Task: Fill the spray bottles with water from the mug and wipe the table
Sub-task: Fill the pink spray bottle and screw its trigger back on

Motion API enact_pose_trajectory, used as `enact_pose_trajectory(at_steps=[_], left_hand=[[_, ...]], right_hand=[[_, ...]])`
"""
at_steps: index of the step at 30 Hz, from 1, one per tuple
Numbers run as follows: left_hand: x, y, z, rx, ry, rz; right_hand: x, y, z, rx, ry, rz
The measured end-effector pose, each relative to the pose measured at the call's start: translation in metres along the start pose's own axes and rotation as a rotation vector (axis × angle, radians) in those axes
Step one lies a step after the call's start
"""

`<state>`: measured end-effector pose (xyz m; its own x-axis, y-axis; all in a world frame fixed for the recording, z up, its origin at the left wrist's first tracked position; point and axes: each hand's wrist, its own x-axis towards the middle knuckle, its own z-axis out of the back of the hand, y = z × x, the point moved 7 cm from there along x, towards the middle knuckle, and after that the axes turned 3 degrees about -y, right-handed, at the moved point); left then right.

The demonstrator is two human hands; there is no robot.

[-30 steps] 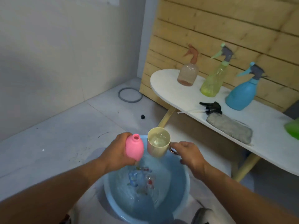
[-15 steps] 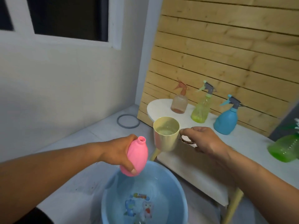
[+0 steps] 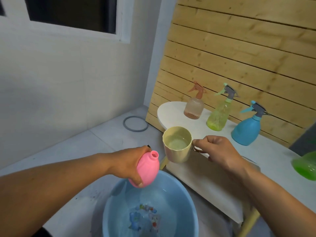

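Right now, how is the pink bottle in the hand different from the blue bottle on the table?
The pink bottle has no spray top, so its neck is open; the blue spray bottle has its trigger head on. The pink bottle is tilted, gripped by the left hand above the basin; the blue one stands upright on the table. Both are round-bellied and opaque.

A plain white wall fills the left, with a white-framed window up top showing only darkness behind the glass. To the right leans pale wooden slat panelling, knots and dark gaps between the boards, behind a white-topped stand on light wooden legs. Down below, pale grey floor tiles, a grey ring lying flat near the corner.
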<state>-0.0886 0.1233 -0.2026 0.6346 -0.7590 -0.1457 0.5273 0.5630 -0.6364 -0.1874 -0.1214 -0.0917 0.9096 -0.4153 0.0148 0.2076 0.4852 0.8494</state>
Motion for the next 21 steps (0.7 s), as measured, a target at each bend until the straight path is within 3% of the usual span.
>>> enact_pose_trajectory(at_steps=[21], left_hand=[[0.014, -0.007, -0.016, 0.029, 0.04, -0.025]], right_hand=[[-0.001, 0.003, 0.0, -0.227, -0.08, 0.138]])
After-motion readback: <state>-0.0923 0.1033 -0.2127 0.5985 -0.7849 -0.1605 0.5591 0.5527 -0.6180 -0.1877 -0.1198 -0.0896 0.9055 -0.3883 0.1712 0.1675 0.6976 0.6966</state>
